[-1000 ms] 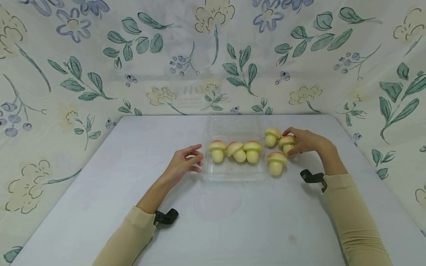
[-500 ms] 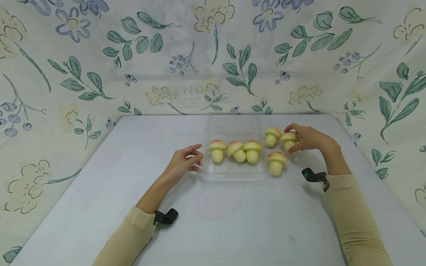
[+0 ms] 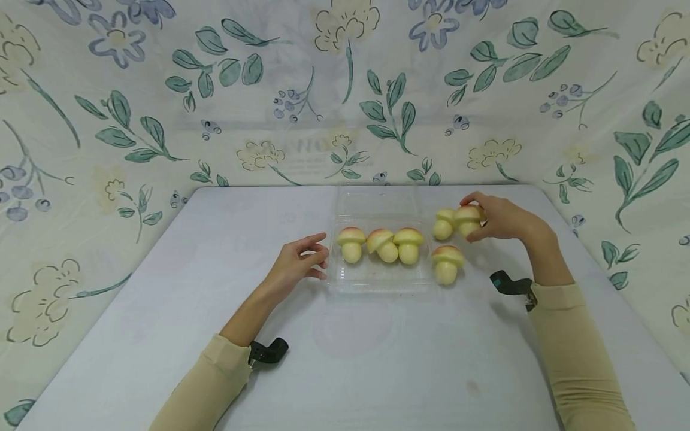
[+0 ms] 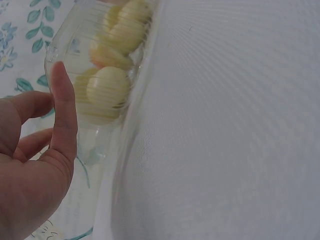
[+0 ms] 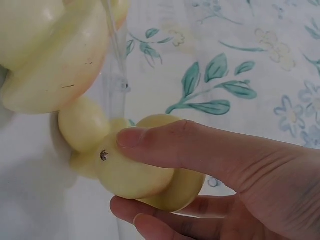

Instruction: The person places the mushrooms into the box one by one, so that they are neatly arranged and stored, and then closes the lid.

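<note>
My right hand (image 3: 504, 218) pinches a yellow toy mushroom (image 3: 466, 220) with a reddish cap, thumb on one side and fingers on the other. In the right wrist view this mushroom (image 5: 135, 172) shows a small dark mark on its stem end. Right beside it, partly covered, is another mushroom (image 3: 443, 224); a third mushroom (image 3: 447, 265) lies nearer the front. My left hand (image 3: 299, 257) is at the left side of a clear plastic container (image 3: 377, 282), its fingers loosely extended along the wall (image 4: 62, 107). Inside, three mushrooms (image 3: 384, 245) stand in a row.
The container's clear lid (image 3: 377, 203) lies folded back behind it. A white table (image 3: 350, 359) carries everything, and a floral cloth (image 3: 302, 90) hangs behind its far edge. Black wrist cameras (image 3: 269, 351) are strapped at both cuffs.
My right hand has moved slightly back and up with the gripped mushroom. The mushroom beside it has shifted a little to the right. My left hand stays in place.
</note>
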The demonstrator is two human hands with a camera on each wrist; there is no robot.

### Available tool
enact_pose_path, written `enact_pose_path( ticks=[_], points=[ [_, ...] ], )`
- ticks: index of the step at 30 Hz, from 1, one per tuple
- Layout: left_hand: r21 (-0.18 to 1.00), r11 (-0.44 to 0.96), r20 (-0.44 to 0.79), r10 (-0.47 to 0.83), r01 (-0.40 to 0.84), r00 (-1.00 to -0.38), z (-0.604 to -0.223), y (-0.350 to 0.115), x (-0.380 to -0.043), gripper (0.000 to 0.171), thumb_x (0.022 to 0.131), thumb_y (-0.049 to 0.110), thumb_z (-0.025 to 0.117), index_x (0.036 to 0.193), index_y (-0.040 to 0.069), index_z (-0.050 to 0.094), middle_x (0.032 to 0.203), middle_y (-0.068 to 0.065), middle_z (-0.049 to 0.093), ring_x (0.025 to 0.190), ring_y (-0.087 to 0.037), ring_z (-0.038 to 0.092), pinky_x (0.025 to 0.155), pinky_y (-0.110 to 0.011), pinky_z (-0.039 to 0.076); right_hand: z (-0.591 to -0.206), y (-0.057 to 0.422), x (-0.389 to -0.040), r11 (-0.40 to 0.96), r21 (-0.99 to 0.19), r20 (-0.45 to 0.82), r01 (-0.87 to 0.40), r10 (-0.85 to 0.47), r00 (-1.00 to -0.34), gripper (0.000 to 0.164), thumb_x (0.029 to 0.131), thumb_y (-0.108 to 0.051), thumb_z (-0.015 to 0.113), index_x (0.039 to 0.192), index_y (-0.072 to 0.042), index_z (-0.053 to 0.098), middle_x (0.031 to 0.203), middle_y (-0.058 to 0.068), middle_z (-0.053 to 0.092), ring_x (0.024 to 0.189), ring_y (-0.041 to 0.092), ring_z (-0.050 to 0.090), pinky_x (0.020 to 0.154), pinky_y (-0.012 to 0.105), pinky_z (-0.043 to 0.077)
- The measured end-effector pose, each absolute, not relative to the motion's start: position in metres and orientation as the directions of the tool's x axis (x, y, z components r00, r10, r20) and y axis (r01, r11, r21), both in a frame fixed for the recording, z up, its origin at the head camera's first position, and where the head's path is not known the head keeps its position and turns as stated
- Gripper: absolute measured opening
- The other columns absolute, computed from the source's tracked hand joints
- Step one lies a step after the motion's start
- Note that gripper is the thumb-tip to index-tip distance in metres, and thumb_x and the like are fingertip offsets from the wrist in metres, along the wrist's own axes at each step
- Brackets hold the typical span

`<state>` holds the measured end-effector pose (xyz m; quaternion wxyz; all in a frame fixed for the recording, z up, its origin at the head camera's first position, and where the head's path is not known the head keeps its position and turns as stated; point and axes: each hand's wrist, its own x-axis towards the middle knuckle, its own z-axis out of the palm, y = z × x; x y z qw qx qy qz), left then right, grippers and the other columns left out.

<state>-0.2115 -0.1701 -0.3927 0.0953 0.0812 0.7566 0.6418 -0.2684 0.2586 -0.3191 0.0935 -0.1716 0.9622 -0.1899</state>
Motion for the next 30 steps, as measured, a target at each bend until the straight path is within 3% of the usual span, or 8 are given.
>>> enact_pose_path(
  ticks=[30],
  points=[
    [0.986, 0.167, -0.049, 0.237, -0.009, -0.970, -0.393, -0.170, -0.212, 0.056, 0.097, 0.009, 0.060, 0.148, 0.000, 0.039, 0.107, -0.007, 0.055, 0.078, -0.011, 0.063, 0.066, -0.026, 0.062, -0.305, 0.237, -0.254, 0.721, -0.559, 0.058, -0.409, -0.458, -0.887, 0.071, 0.080, -0.013, 0.082, 0.139, -0.005, 0.044, 0.127, 0.017, 0.056, 0.096, 0.028, 0.065, 0.082, 0.041, 0.059]
  ],
)
